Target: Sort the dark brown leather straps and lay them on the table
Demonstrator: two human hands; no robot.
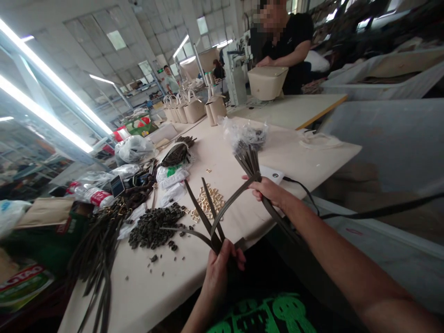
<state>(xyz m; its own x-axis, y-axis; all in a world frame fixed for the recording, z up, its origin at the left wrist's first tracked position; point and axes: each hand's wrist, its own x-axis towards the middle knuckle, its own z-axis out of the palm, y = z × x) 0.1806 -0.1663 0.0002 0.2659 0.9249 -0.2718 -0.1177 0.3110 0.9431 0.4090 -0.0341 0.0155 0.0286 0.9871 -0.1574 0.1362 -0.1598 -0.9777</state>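
Note:
My left hand (220, 268) is closed around the ends of several dark leather straps (203, 215) at the table's near edge; the straps fan up and away from it. My right hand (268, 190) is closed on a bundle of the same dark straps (247, 159), held above the table. One strap arcs from the left hand up to the right hand. Between the hands, on the cream table (294, 152), lie small gold metal buckles (210, 201). A heap of small dark loops (152, 226) lies just left of my left hand.
Long dark straps (100, 249) hang over the table's left end beside plastic bags (133, 149) and a phone (117, 186). A clear bag (244, 134) sits behind my right hand. Beige handbags (194, 110) stand far back. A person in black holds a beige bag (267, 82) at a sewing machine.

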